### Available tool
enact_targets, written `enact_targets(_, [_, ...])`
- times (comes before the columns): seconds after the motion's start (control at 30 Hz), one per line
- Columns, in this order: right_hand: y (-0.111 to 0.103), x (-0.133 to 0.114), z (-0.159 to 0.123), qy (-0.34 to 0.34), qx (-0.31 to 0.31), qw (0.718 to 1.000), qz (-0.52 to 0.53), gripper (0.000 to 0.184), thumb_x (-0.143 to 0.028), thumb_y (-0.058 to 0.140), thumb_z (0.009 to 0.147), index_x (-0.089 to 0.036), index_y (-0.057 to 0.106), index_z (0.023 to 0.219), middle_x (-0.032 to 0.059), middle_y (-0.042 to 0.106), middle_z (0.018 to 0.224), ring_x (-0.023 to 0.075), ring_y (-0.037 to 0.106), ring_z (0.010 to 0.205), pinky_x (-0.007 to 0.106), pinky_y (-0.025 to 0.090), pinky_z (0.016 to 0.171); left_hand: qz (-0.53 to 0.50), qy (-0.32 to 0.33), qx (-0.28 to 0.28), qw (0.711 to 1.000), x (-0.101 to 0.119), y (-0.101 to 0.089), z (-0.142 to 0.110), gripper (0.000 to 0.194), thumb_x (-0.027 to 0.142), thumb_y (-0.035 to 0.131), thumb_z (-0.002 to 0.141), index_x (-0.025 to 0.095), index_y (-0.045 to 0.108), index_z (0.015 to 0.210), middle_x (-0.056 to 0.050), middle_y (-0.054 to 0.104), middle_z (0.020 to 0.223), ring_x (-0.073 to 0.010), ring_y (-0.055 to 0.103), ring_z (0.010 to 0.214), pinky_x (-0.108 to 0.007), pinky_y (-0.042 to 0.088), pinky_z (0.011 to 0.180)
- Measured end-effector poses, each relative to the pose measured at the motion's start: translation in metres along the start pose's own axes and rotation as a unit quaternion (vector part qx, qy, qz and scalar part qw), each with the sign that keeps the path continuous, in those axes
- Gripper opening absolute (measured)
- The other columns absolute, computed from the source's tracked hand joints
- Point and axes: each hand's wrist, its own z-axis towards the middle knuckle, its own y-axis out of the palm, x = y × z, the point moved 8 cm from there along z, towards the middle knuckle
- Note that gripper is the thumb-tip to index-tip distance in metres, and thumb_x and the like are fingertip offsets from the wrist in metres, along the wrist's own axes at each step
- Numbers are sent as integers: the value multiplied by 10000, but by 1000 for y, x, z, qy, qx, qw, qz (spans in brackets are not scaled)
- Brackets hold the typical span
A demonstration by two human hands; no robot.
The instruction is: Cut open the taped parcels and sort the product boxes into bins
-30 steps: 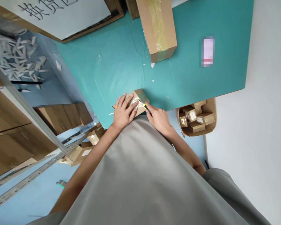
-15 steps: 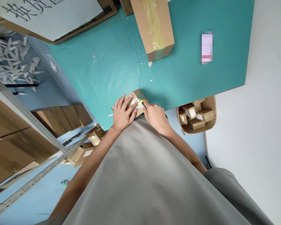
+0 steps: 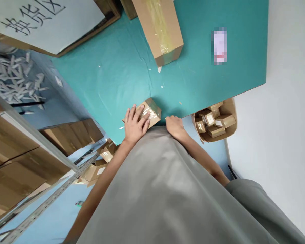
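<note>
A small taped cardboard box (image 3: 155,114) lies at the near edge of the green table, set at an angle. My left hand (image 3: 135,123) rests on its left part, fingers spread and lying over the top and the shiny tape. To the right of the box, apart from it, my right hand (image 3: 175,126) is closed at the table's edge. It holds a yellow and black utility knife, now almost wholly hidden by the fingers. Whether the blade is out cannot be seen.
On the green table (image 3: 112,67) stand a larger taped carton (image 3: 165,37) and a blurred pale item (image 3: 220,45). An open carton (image 3: 231,130) of small boxes is below the right edge. Metal shelving (image 3: 48,200) with cartons is at left, near a handwritten sign (image 3: 53,27).
My right hand has drawn the knife off the box and moved right, to the table edge. My left hand stays on the box. The whole view has shifted slightly.
</note>
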Motion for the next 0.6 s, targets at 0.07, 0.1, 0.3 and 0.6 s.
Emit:
enact_targets(0.07, [-1,24,-1,43,50,998,-2,448,-112,389,1163,-110,683,1501,257,815,1301,354,797,1268,411,586,1028,-2,-1,6,1000,-2,0,0,416,453,641,1087,367,755,1478,-68,607,1725,-391,356,1740,-685,216,1428])
enact_targets(0.1, [-3,34,-3,55,78,995,2,446,-160,392,1183,-115,647,1547,246,828,1262,356,808,1232,409,585,1011,-3,-2,6,1000,-3,0,-1,420,452,647,1084,372,752,1482,-65,604,1728,-393,355,1740,-685,215,1427])
enact_targets(0.3, [-11,47,16,5,141,986,86,407,-334,434,1213,-185,711,1472,179,855,1243,360,822,1152,403,574,1001,-20,-7,18,1000,-26,-1,-22,423,489,684,1055,402,755,1463,-52,611,1719,-412,345,1741,-706,205,1417])
enact_targets(0.6, [16,21,116,-95,142,937,305,258,-387,543,1181,-212,732,1203,-16,729,649,243,814,674,323,621,769,-19,-35,80,996,-56,-8,-81,427,592,605,1102,375,755,1438,-71,650,1677,-396,414,1707,-721,289,1375])
